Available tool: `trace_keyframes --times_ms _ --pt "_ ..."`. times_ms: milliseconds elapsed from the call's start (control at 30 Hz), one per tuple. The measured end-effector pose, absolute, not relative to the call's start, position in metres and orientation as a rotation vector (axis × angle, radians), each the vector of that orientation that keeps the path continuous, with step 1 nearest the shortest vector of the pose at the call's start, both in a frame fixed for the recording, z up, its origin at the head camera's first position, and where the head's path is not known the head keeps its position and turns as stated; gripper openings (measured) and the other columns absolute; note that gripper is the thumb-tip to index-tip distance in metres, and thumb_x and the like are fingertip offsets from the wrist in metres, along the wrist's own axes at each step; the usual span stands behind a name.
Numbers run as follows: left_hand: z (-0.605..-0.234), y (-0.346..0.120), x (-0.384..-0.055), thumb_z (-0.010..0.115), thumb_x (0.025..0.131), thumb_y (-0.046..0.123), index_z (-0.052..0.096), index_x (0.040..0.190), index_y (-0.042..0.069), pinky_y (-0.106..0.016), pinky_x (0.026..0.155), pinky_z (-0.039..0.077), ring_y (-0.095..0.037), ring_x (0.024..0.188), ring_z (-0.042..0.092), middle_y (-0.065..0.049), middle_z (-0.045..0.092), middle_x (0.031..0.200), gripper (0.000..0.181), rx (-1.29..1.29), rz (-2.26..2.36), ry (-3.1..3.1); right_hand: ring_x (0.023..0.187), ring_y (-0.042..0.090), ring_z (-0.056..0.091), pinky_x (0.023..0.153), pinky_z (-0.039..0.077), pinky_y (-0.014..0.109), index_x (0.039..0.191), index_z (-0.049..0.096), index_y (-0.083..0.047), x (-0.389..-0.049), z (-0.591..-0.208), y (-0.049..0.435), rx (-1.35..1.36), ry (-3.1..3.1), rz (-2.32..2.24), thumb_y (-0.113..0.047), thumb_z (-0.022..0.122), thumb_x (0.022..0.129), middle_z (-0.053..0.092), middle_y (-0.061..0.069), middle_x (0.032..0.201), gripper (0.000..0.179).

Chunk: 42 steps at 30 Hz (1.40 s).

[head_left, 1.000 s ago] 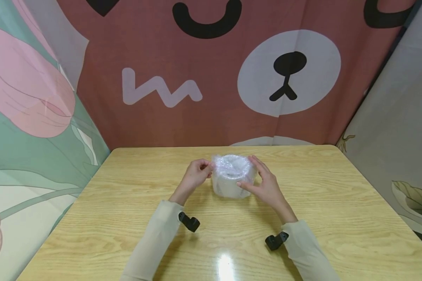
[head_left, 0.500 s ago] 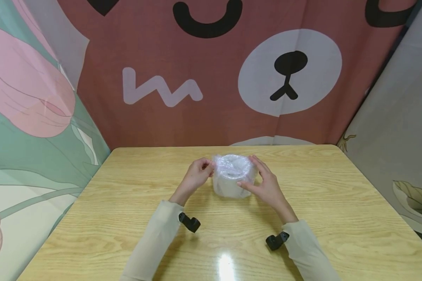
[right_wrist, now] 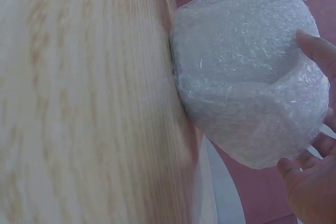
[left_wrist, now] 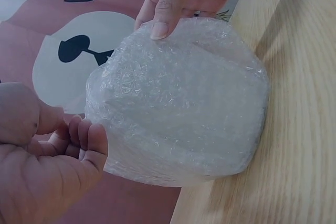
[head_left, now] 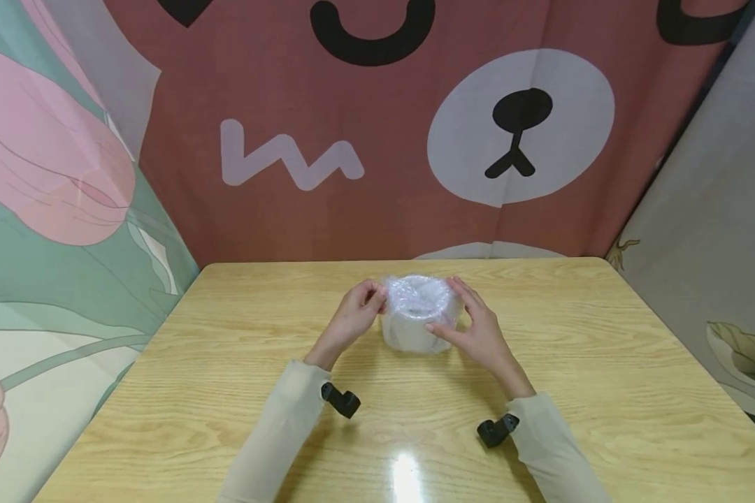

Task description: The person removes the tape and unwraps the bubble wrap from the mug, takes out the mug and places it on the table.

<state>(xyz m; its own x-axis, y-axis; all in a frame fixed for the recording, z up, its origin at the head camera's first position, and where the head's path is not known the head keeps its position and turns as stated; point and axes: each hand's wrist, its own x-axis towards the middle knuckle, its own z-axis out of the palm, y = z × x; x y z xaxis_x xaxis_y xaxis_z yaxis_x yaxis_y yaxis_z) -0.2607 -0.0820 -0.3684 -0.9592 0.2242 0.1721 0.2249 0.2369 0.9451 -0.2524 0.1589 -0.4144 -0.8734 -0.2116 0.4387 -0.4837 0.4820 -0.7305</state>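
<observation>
- Handled item: bubble-wrapped bundle (head_left: 415,332), squat and rounded, translucent white, glossy on the upper face. Contents hidden by the wrap; cannot tell.
- Location: on the wood-grain counter (head_left: 182,391), near the middle of the far edge, well apart from the left and right edges and all corners.
- Left grip (head_left: 354,312): pinching with thumb and curled fingers at the upper left side of the bundle, on the wrap. Exact edge or flap pinched: too small to tell.
- Right grip (head_left: 478,328): grasping the bundle from the right. Thumb laid against the side facing the near edge of the counter, fingers spread round the far right side.
- Forearms: in a pale left sleeve (head_left: 270,433) and a pale right sleeve (head_left: 554,447), extending inward from the near edge of the counter.
- At the cuffs: black left camera (head_left: 341,400) and black right camera (head_left: 498,430), one per wrist.
- Near edge of counter, about midway along: bright light reflection (head_left: 406,475).
- Beyond the far edge: reddish backdrop (head_left: 289,230) with printed animal face.
- Beyond the left edge: flower-printed cloth (head_left: 50,272).
</observation>
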Motion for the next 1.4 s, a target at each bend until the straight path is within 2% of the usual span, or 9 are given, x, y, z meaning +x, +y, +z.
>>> trace_keyframes --times_ms 267,467,767,1000,1200,1400 --pt "-0.372 -0.084 -0.263 0.046 0.103 0.007 0.052 0.098 -0.005 -0.041 0.085 0.052 -0.016 0.081 0.052 -0.009 0.052 0.086 0.015 -0.491 -2.038 -2.350 0.140 0.036 0.025 0.105 0.032 0.058 0.150 0.035 -0.010 -0.250 -0.412 0.161 0.594 -2.456 1.316 -0.030 0.083 0.078 0.025 0.013 0.156 0.089" --pt "-0.373 -0.087 -0.261 0.046 0.103 0.006 0.052 0.098 -0.008 -0.045 0.088 0.051 -0.022 0.084 0.052 -0.012 0.053 0.087 0.016 -0.490 -2.075 -2.333 0.140 0.037 0.025 0.104 0.028 0.065 0.150 0.036 -0.011 -0.247 -0.410 0.160 0.589 -2.464 1.295 -0.033 0.082 0.078 0.027 0.011 0.156 0.089" --pt "-0.361 -0.083 -0.260 0.041 0.104 0.007 0.050 0.097 -0.005 -0.051 0.088 0.049 -0.018 0.082 0.052 -0.010 0.051 0.086 0.017 -0.518 -1.957 -2.441 0.140 0.034 0.026 0.104 0.032 0.059 0.149 0.039 -0.011 -0.248 -0.406 0.159 0.567 -2.455 1.313 -0.033 0.084 0.077 0.030 0.013 0.155 0.088" --pt "-0.358 -0.080 -0.261 0.039 0.105 0.010 0.049 0.095 -0.003 -0.038 0.078 0.049 -0.017 0.080 0.050 -0.008 0.050 0.085 0.020 -0.522 -1.878 -2.519 0.140 0.035 0.027 0.104 0.035 0.056 0.148 0.040 -0.008 -0.247 -0.407 0.159 0.570 -2.439 1.322 -0.030 0.085 0.076 0.031 0.014 0.154 0.087" --pt "-0.353 -0.078 -0.261 0.037 0.106 0.012 0.049 0.096 -0.002 -0.047 0.084 0.047 -0.018 0.081 0.051 -0.009 0.050 0.086 0.021 -0.533 -1.892 -2.539 0.140 0.034 0.028 0.105 0.034 0.055 0.148 0.040 -0.008 -0.247 -0.408 0.159 0.567 -2.436 1.332 -0.030 0.084 0.076 0.031 0.013 0.154 0.086" --pt "-0.352 -0.078 -0.262 0.043 0.104 0.009 0.051 0.101 -0.005 -0.035 0.082 0.051 -0.018 0.082 0.053 -0.010 0.053 0.087 0.016 -0.522 -1.927 -2.467 0.139 0.035 0.028 0.104 0.034 0.057 0.148 0.040 -0.008 -0.248 -0.409 0.160 0.563 -2.437 1.325 -0.030 0.084 0.076 0.031 0.014 0.154 0.087"
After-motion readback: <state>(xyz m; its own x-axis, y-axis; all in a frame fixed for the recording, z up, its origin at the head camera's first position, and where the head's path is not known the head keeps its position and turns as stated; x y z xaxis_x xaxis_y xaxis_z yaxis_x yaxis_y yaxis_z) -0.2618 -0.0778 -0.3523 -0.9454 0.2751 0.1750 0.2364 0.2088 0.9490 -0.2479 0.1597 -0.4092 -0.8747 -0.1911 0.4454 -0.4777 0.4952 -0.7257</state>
